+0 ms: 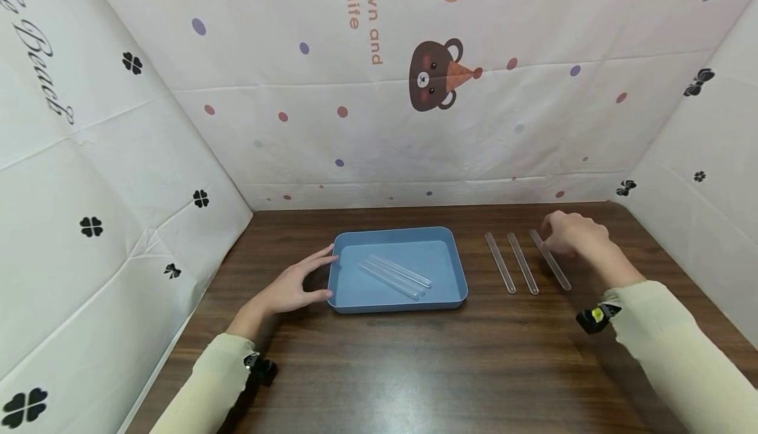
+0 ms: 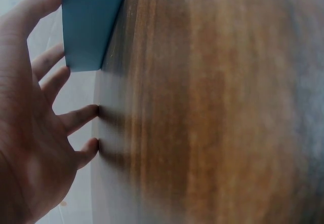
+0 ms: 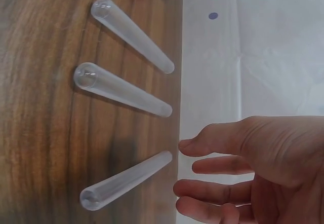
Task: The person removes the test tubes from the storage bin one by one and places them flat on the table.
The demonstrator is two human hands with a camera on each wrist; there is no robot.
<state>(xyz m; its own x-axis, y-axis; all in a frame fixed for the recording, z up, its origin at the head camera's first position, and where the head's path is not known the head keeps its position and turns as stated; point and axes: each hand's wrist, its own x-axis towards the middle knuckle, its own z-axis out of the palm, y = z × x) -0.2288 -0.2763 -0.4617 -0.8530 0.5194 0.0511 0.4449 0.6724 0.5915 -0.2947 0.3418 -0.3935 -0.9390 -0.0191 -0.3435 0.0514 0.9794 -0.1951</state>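
Observation:
My left hand point(image 1: 291, 287) touches the left end of a shallow blue tray point(image 1: 391, 306), thumb and fingers spread apart. In the left wrist view, the thumb and nearest fingers meet the tray's wall point(image 2: 91, 26), while the lower fingertips touch the tabletop. Clear test tubes point(image 1: 393, 276) lie close together inside the tray. To its right, three more clear tubes lie on the table: one on the left point(image 1: 500, 263), one in the middle point(image 1: 523, 264) and one on the right point(image 1: 552, 262). Beside the right tube's far end hovers my right hand point(image 1: 573, 232), its fingers loosely bent around nothing.
The dark wooden table point(image 1: 379, 368) extends toward me in front of the tray. Printed white cloth rises behind it as a back wall point(image 1: 379, 138), with further cloth on the left point(image 1: 118, 177) and right point(image 1: 705, 223).

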